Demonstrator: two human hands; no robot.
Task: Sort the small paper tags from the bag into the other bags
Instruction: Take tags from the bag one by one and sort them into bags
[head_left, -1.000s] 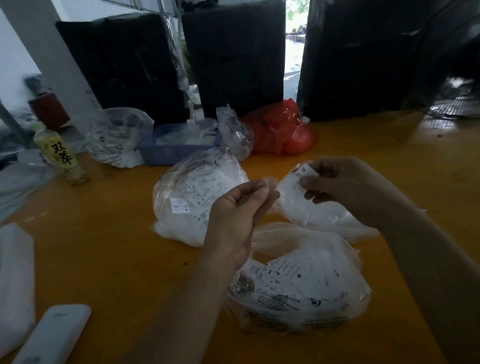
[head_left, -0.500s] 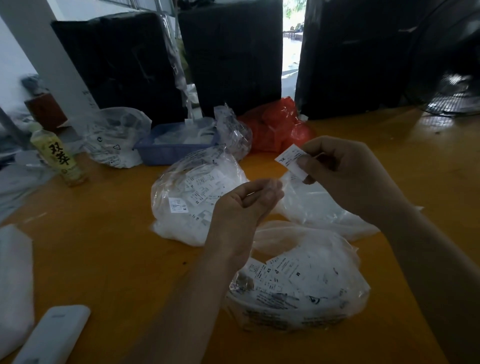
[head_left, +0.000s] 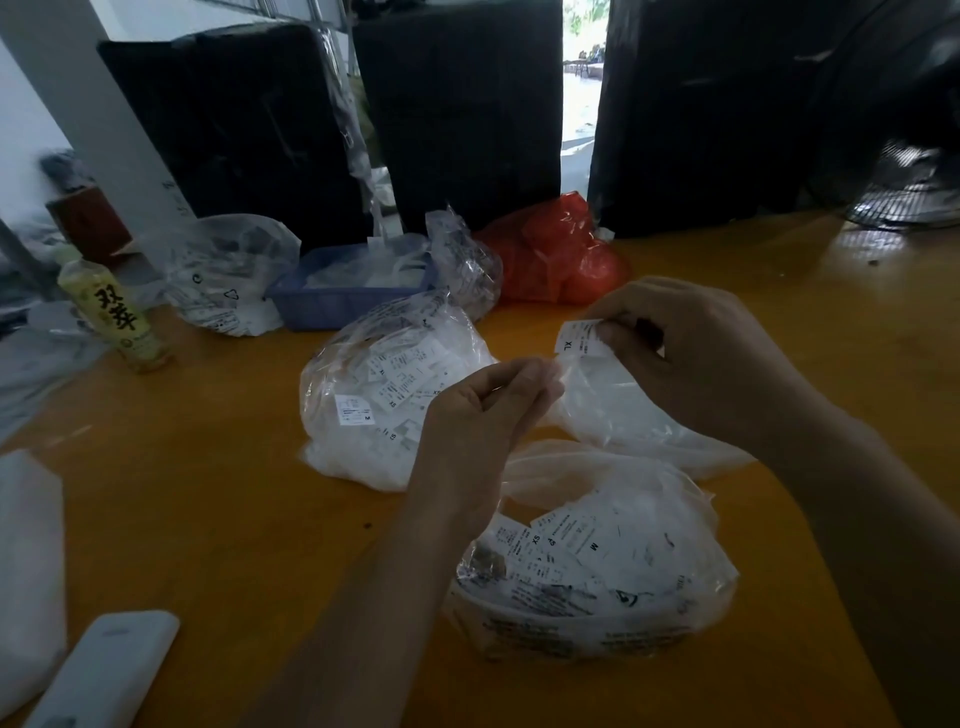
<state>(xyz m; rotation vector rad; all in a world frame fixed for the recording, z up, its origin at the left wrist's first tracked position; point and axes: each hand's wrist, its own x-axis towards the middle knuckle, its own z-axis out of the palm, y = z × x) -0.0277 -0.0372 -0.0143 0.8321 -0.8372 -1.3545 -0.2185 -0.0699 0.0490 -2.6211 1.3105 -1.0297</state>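
My right hand (head_left: 696, 353) pinches a small white paper tag (head_left: 576, 340) marked XL, held at the mouth of a clear plastic bag (head_left: 618, 421) on the orange table (head_left: 208, 499). My left hand (head_left: 483, 415) pinches the near edge of that bag's mouth. A bulging clear bag of printed tags (head_left: 384, 395) stands left of my left hand. Another clear bag of tags (head_left: 602, 566) lies nearest to me, partly behind my left forearm.
A blue tray (head_left: 337, 306) with white tags, a crumpled clear bag (head_left: 228, 280) and a red plastic bag (head_left: 556, 260) sit at the back. A drink bottle (head_left: 114, 312) stands far left. A white device (head_left: 104, 670) and white foam (head_left: 26, 561) lie near left. A fan (head_left: 904, 192) stands far right.
My right hand drew a tag up out of the bag, then lowered it a little toward the bag mouth. My left hand kept its pinch on the bag edge.
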